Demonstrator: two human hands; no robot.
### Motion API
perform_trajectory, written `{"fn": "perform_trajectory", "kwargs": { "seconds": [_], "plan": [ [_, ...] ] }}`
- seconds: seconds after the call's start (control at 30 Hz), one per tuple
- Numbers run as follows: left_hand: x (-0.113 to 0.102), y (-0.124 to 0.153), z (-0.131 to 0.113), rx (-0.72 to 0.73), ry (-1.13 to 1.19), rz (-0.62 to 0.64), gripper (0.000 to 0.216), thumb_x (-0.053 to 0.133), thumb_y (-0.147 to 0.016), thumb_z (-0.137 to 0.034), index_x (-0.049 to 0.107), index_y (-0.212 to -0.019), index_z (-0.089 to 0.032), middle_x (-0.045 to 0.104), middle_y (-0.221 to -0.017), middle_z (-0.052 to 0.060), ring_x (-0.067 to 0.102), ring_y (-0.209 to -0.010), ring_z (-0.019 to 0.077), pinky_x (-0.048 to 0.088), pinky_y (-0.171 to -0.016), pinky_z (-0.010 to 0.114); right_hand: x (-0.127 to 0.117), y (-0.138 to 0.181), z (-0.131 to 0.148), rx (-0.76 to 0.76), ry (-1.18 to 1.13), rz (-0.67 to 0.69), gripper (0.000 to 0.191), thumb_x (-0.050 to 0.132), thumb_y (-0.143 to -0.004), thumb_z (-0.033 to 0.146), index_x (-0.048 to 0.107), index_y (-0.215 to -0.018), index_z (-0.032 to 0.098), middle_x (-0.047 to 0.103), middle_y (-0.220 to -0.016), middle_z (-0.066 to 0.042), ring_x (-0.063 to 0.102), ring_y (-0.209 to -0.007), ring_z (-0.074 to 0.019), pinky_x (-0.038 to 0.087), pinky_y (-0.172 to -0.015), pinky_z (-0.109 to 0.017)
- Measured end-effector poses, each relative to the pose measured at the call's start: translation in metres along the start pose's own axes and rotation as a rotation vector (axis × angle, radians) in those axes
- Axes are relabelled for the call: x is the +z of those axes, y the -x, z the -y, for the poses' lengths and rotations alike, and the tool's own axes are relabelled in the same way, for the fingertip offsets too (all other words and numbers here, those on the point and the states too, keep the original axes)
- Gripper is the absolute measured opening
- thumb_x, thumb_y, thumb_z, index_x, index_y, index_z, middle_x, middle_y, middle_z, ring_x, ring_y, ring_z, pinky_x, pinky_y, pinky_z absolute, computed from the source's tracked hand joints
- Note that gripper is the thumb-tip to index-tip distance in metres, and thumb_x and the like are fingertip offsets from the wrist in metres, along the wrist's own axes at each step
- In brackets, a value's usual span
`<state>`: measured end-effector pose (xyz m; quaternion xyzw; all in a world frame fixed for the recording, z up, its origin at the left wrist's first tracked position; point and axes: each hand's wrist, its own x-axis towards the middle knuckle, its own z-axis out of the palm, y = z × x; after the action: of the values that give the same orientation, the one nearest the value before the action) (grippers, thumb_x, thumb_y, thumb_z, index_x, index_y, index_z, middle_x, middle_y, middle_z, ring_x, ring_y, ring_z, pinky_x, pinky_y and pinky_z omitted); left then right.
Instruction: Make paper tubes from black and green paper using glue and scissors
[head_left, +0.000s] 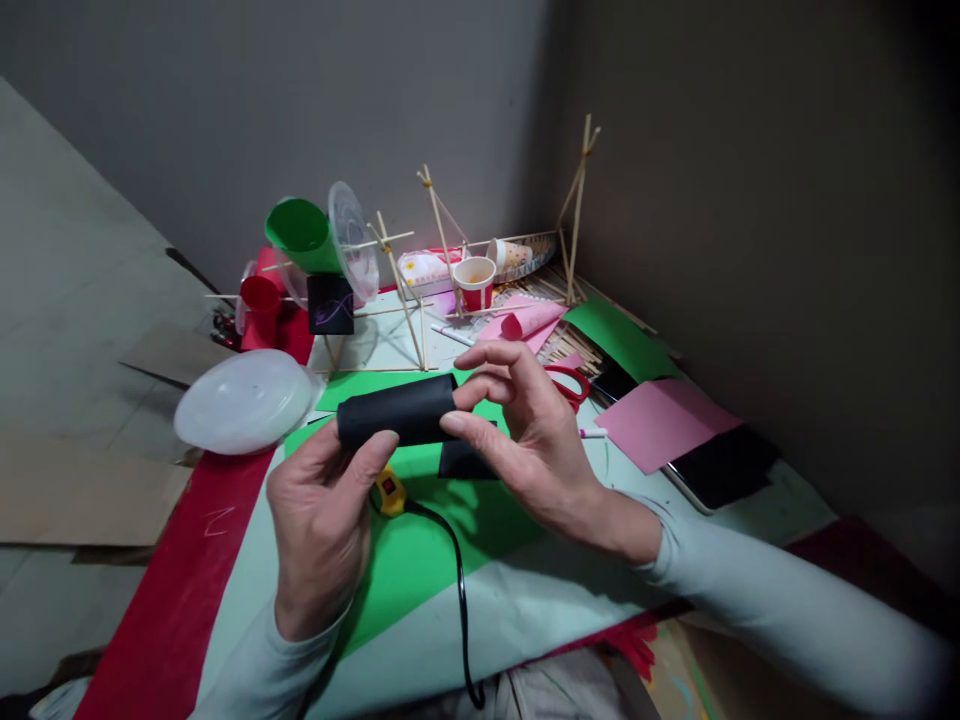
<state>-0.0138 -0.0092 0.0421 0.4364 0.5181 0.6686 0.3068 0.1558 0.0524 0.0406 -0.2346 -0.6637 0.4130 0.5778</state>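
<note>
A black paper tube [397,411] is held crosswise above the table between both hands. My left hand [322,510] grips its left end, thumb in front and fingers behind. My right hand [529,440] pinches the right end, with the thumb on the near side and a fingertip at the opening. Below the tube lies green paper [427,560], with a small black paper piece [465,460] on it. A yellow tool handle [390,492] with a black cord shows just under the tube; its front part is hidden by my left hand.
Stick frames [577,210] stand at the back beside a paper cup [474,283]. A green paper cone [300,235] and a clear plastic lid [352,240] are back left. A white translucent lid [244,402] sits at the left edge. Red scissors [570,385] and pink paper [667,420] lie right.
</note>
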Motion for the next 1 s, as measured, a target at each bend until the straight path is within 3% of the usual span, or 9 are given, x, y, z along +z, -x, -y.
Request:
{"fn": "perform_trajectory", "kwargs": {
  "seconds": [0.23,0.33,0.53,0.63,0.8,0.9,1.0],
  "plan": [
    [-0.001,-0.010,-0.016,0.086,-0.172,0.014,0.009,0.086,-0.079,-0.031,0.082,-0.084,-0.024,0.075,-0.085,-0.001,0.068,-0.085,0.0208,0.053,-0.082,0.030,-0.001,0.001,-0.004,0.054,0.152,0.149,0.040,0.069,-0.093,0.023,0.049,-0.128,0.023,0.061,-0.083,0.003,0.063,-0.075,-0.0151,0.050,-0.067,-0.029],
    [-0.008,-0.017,-0.023,0.185,-0.290,0.026,0.011,0.087,-0.076,-0.032,0.080,-0.077,-0.024,0.074,-0.082,0.001,0.066,-0.082,0.0220,0.052,-0.079,0.031,-0.006,-0.003,-0.001,0.068,0.270,0.185,0.035,0.070,-0.094,0.030,0.054,-0.123,0.021,0.066,-0.088,0.000,0.068,-0.081,-0.0175,0.051,-0.071,-0.031],
    [-0.021,-0.025,-0.030,0.383,-0.443,0.330,0.005,0.082,-0.081,-0.029,0.082,-0.079,-0.025,0.073,-0.075,0.002,0.061,-0.075,0.0223,0.048,-0.072,0.033,-0.022,-0.019,0.003,-0.067,0.373,0.170,0.019,0.067,-0.098,0.032,0.063,-0.114,0.022,0.070,-0.107,-0.005,0.066,-0.094,-0.0197,0.051,-0.089,-0.037],
    [-0.022,-0.025,-0.031,0.423,-0.507,0.461,0.011,0.079,-0.084,-0.029,0.079,-0.074,-0.024,0.071,-0.073,0.003,0.061,-0.076,0.0239,0.048,-0.072,0.036,-0.024,-0.022,0.007,-0.135,0.423,0.253,0.016,0.067,-0.097,0.029,0.066,-0.112,0.023,0.069,-0.112,-0.007,0.063,-0.101,-0.0219,0.051,-0.092,-0.039],
    [-0.018,-0.022,-0.030,0.414,-0.564,0.643,0.019,0.072,-0.087,-0.030,0.074,-0.069,-0.027,0.069,-0.068,0.002,0.061,-0.076,0.0251,0.047,-0.076,0.039,-0.019,-0.017,0.014,-0.256,0.386,0.469,0.027,0.068,-0.098,0.037,0.067,-0.122,0.026,0.060,-0.143,-0.012,0.057,-0.127,-0.0280,0.050,-0.105,-0.048],
    [-0.016,-0.021,-0.030,0.403,-0.511,0.626,0.015,0.075,-0.084,-0.027,0.075,-0.069,-0.029,0.070,-0.070,0.002,0.062,-0.077,0.0259,0.048,-0.076,0.039,-0.017,-0.015,0.014,-0.288,0.425,0.517,0.015,0.068,-0.099,0.037,0.069,-0.107,0.025,0.060,-0.144,-0.013,0.061,-0.120,-0.0269,0.049,-0.105,-0.049],
    [-0.017,-0.019,-0.032,0.369,-0.434,0.507,0.006,0.082,-0.080,-0.028,0.079,-0.074,-0.028,0.074,-0.081,0.006,0.066,-0.089,0.0294,0.050,-0.081,0.040,-0.019,-0.016,0.013,-0.255,0.387,0.500,0.009,0.068,-0.099,0.032,0.067,-0.096,0.024,0.065,-0.138,-0.012,0.063,-0.118,-0.0261,0.050,-0.103,-0.048]
  ]
}}
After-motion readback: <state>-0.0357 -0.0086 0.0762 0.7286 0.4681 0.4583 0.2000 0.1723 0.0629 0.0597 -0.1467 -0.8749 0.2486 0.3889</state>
